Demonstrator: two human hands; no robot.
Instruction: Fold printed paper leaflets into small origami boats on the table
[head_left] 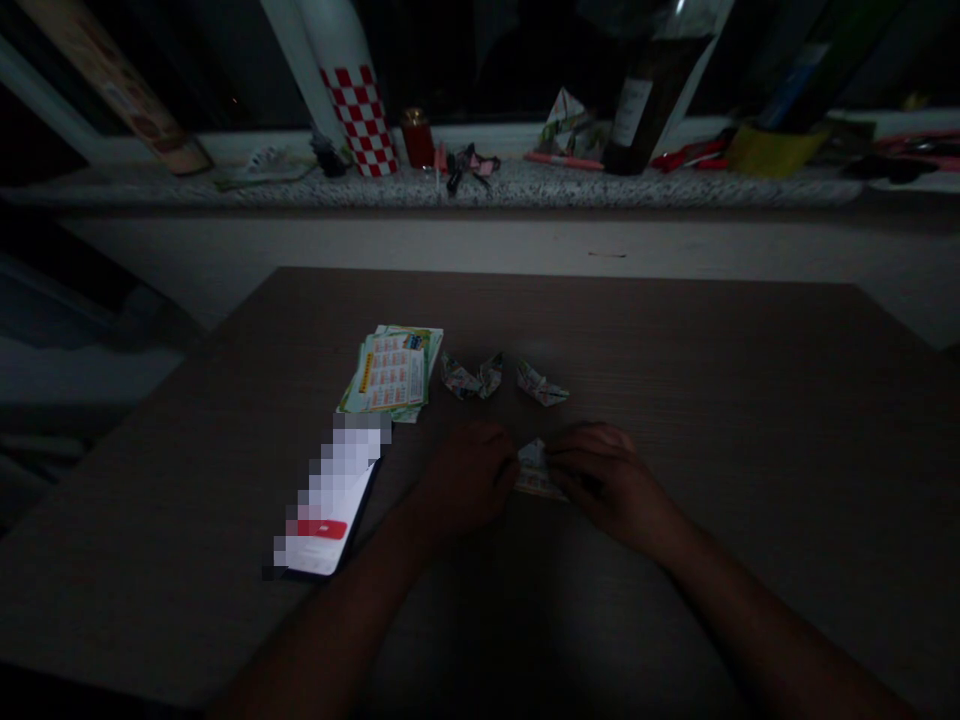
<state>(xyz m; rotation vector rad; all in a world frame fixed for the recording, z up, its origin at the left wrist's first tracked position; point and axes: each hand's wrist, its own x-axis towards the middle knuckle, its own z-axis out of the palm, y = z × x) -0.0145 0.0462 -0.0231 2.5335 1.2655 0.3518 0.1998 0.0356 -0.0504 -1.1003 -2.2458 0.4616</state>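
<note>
My left hand (466, 480) and my right hand (607, 483) rest close together on the brown table (712, 400), both with fingers curled onto a small printed piece of paper (534, 470) that lies between them. Only the middle of that paper shows; its ends are under my fingers. Just beyond the hands lie two folded paper figures, one (472, 378) to the left and one (541, 385) to the right. A stack of printed calendar cards (391, 372) lies further left.
A lit phone (330, 500) lies on the table left of my left hand. Behind the table a stone windowsill (465, 188) carries a red-and-white checked tube (358, 110), a dark bottle (651, 100), a small red jar (417, 136), pens and clutter. The scene is dim.
</note>
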